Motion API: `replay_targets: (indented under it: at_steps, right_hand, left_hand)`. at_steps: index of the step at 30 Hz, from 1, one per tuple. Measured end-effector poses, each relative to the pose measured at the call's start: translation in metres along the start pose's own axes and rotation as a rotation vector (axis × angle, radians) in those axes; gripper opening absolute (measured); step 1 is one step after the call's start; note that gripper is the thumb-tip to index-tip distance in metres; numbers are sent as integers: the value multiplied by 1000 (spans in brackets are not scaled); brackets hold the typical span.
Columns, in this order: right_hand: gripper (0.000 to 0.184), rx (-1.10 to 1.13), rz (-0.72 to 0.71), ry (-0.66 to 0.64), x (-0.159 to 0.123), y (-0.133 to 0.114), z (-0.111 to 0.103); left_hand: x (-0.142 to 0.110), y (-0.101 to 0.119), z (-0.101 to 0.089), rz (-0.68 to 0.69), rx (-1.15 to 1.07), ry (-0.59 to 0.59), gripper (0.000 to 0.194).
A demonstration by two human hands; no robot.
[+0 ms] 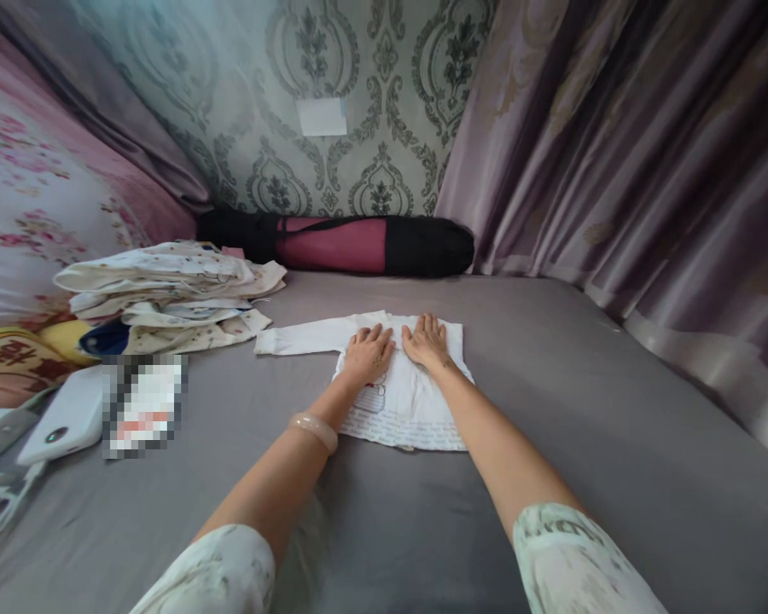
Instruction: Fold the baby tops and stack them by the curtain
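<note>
A small white long-sleeved shirt (410, 422) lies flat on the grey bed sheet, with lines of print along its lower part. One sleeve stretches out to the left; on the right side no sleeve sticks out. My left hand (369, 351) rests palm down on the shirt's upper left part, fingers extended, partly covering a printed picture. Beside it, my right hand (426, 341) presses flat on the upper right part, its fingers pointing away from me. A narrow strip of white fabric shows between the two hands.
A pile of folded clothes (172, 286) sits at the left. Nearer me are a white power bank (67, 418) with a cable, a power strip (0, 431) and a blurred-out item (144, 409). A black and red long bag (333, 245) lies along the wall; curtains (582, 153) hang right.
</note>
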State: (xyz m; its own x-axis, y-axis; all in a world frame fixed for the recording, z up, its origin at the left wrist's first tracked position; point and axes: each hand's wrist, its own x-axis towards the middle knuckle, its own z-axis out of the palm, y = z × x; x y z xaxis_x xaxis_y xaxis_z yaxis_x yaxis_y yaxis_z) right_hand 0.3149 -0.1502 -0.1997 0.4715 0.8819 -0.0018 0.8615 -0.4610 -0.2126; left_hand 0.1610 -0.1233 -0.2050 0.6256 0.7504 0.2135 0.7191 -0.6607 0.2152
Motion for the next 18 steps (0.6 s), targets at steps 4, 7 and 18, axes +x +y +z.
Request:
replay_targets:
  at_steps: [4,7,18]
  right_hand:
    - [68,-9,4,-44,0,-5,-8]
    - [62,-38,-91,-1,-2,-17,-10]
    - [61,-18,-369,-10,1,-69,5]
  left_hand:
    - [8,-4,-6,26,-34,-83,47]
    - [15,-13,-15,72,-139,-140,43]
    - [-17,-112,-62,-275,-173,66,43]
